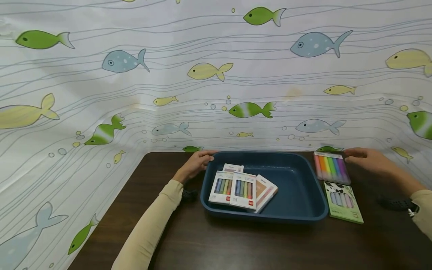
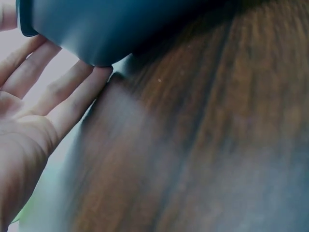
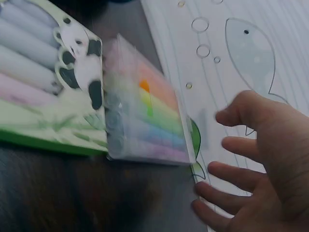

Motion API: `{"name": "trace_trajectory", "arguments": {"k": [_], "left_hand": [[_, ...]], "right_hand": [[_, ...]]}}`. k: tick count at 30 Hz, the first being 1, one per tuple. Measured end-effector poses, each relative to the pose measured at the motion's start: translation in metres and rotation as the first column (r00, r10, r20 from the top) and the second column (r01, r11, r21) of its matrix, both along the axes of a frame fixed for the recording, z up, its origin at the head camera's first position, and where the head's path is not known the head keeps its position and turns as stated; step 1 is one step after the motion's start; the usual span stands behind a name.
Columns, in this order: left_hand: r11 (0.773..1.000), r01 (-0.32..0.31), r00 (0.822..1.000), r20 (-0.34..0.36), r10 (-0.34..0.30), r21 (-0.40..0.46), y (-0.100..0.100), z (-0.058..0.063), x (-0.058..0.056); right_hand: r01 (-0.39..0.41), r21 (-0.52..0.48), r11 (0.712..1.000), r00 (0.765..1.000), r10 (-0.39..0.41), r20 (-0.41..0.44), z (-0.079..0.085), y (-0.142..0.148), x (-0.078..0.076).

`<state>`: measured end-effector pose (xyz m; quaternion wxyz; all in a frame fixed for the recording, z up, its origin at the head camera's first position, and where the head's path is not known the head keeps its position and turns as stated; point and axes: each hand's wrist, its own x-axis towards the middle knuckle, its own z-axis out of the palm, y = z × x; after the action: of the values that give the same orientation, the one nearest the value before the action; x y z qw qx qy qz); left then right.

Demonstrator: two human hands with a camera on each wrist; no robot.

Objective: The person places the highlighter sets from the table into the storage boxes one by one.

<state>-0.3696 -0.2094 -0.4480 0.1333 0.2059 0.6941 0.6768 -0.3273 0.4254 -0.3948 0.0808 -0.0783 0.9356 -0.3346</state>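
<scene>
By the far edge of the wood-grained brown tabletop [image 1: 236, 243], a clear rectangular plastic marker case [image 1: 332, 168] shows rainbow stripes; a pale-green rectangular box [image 1: 343, 202] bears a black-and-white panda; a rectangular tray [image 1: 293, 191] is plain dark blue.

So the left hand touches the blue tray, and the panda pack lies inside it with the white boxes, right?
Not quite: the panda pack isn't inside. The head view shows it lying on the table, to the right of the blue tray. The left hand does touch the tray, and the white boxes are inside it.
</scene>
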Motion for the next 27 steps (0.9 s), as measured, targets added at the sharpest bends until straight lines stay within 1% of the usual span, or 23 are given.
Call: {"name": "trace_trajectory", "arguments": {"k": [1, 5, 8, 12, 15, 20, 23, 27], "left_hand": [[1.000, -0.001, 1.000, -0.002, 0.001, 0.001, 0.000, 0.000, 0.000], [1.000, -0.010, 1.000, -0.012, 0.010, -0.011, 0.001, 0.001, -0.001], [1.000, -0.003, 1.000, -0.009, 0.003, -0.022, 0.002, 0.000, -0.002], [1.000, 0.009, 1.000, 0.011, -0.008, -0.010, 0.002, -0.003, 0.000], [1.000, 0.006, 1.000, 0.018, -0.006, -0.006, 0.002, -0.007, 0.003], [1.000, 0.004, 1.000, 0.022, -0.004, -0.009, 0.001, -0.009, 0.006], [1.000, 0.006, 1.000, 0.024, -0.006, -0.003, 0.002, -0.008, 0.005], [1.000, 0.010, 1.000, 0.017, -0.010, 0.004, 0.003, -0.006, 0.003]], "right_hand": [[-0.020, -0.015, 1.000, 1.000, 0.021, 0.015, 0.001, 0.001, -0.003], [-0.071, 0.029, 0.997, 0.997, 0.071, 0.012, 0.003, 0.002, -0.013], [-0.090, 0.104, 0.990, 0.996, 0.092, -0.020, 0.001, 0.002, -0.020], [-0.138, 0.115, 0.984, 0.990, 0.136, 0.029, -0.009, 0.001, -0.027], [-0.166, 0.105, 0.980, 0.986, 0.162, 0.051, -0.020, 0.000, -0.028], [-0.169, 0.109, 0.980, 0.986, 0.168, 0.018, -0.035, 0.001, -0.027], [-0.176, 0.087, 0.980, 0.984, 0.175, 0.024, -0.039, 0.004, -0.027], [-0.224, 0.064, 0.972, 0.975, 0.223, 0.020, -0.040, 0.010, -0.027]]}}
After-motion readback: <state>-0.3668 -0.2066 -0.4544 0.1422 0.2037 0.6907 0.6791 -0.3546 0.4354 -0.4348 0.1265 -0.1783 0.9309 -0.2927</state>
